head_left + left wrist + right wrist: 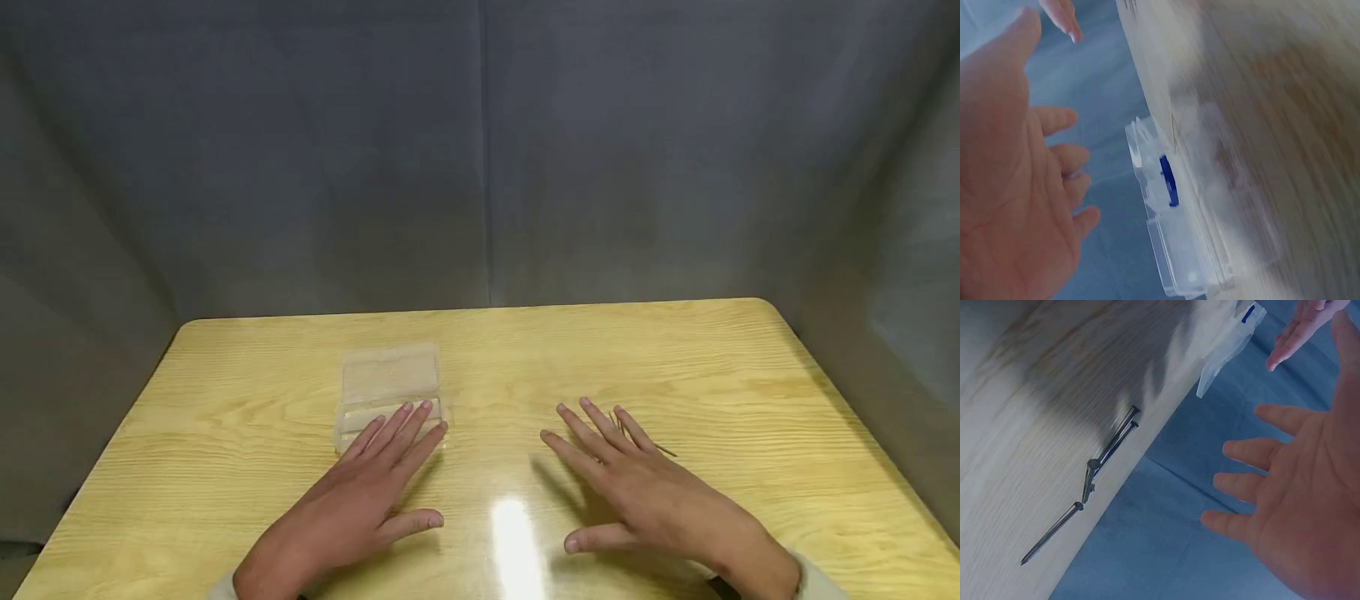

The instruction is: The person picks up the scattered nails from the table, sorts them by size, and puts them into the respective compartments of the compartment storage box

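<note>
My left hand (pixel 360 500) hovers palm down with spread fingers, partly covering a clear plastic case (pixel 390 375) on the table. The left wrist view shows that case (pixel 1185 250) with its lid raised and a dark blue piece (pixel 1169 181) on it. On the other side my right hand (pixel 648 492) is held palm down above the table, fingers spread, holding nothing. Several metal nails (pixel 1054 532) lie on the tabletop near it. From the head, most of them are hidden behind the right hand, and one nail (pixel 665 451) shows past its little finger.
The light wood-grain table (pixel 495 350) has rounded far corners. Dark grey curtain panels (pixel 480 167) stand behind it and along both sides. A bright light reflection (pixel 516 542) lies on the tabletop between the hands.
</note>
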Demonstrator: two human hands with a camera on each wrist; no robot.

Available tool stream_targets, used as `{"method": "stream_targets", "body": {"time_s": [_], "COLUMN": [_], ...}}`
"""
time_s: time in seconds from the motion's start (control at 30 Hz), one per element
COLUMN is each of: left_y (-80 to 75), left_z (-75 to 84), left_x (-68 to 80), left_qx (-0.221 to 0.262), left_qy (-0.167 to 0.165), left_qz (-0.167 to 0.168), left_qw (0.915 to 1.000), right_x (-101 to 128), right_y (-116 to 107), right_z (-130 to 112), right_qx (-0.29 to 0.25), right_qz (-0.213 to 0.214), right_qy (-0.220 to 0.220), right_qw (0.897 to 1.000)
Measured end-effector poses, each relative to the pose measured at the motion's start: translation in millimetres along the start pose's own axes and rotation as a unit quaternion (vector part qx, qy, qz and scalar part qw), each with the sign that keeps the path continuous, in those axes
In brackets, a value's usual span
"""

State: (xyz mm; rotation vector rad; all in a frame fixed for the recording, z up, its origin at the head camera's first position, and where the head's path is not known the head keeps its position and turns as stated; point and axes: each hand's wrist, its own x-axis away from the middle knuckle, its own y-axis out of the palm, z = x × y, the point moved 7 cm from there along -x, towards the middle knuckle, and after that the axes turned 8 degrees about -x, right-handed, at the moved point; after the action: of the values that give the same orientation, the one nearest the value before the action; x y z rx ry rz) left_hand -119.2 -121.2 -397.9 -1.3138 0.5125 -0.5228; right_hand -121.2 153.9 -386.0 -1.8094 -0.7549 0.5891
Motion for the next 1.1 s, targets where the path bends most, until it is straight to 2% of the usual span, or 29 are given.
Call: {"method": "stream_targets", "body": {"time_s": [0.13, 0.27, 0.63, 0.73, 1.1], "left_y": [-4.2, -7.8, -7.1, -8.0, -13.2], "left_z": [-13.3, -23.1, -44.4, -49.8, -72.5], "left_x": [-1.4, 0.4, 9.0, 9.2, 12.9], "left_qx": [-0.002, -0.004, -0.001, 0.002, 0.048], "left_qy": [-0.029, -0.039, -0.077, -0.088, -0.128], "left_qz": [0.018, 0.035, 0.031, 0.039, 0.075], "left_qw": [0.9994, 0.9986, 0.9965, 0.9953, 0.9877], "right_x": [4, 7, 9, 10, 15], "right_y": [-3, -3, -2, -2, -8], "right_z": [4, 7, 12, 15, 25], "right_qx": [-0.004, -0.014, -0.016, -0.023, 0.013], "right_qz": [-0.005, -0.009, -0.008, -0.01, 0.008], "right_qy": [0.012, 0.026, 0.038, 0.041, 0.056], "right_qw": [1.0, 1.0, 0.999, 0.999, 0.998]}}
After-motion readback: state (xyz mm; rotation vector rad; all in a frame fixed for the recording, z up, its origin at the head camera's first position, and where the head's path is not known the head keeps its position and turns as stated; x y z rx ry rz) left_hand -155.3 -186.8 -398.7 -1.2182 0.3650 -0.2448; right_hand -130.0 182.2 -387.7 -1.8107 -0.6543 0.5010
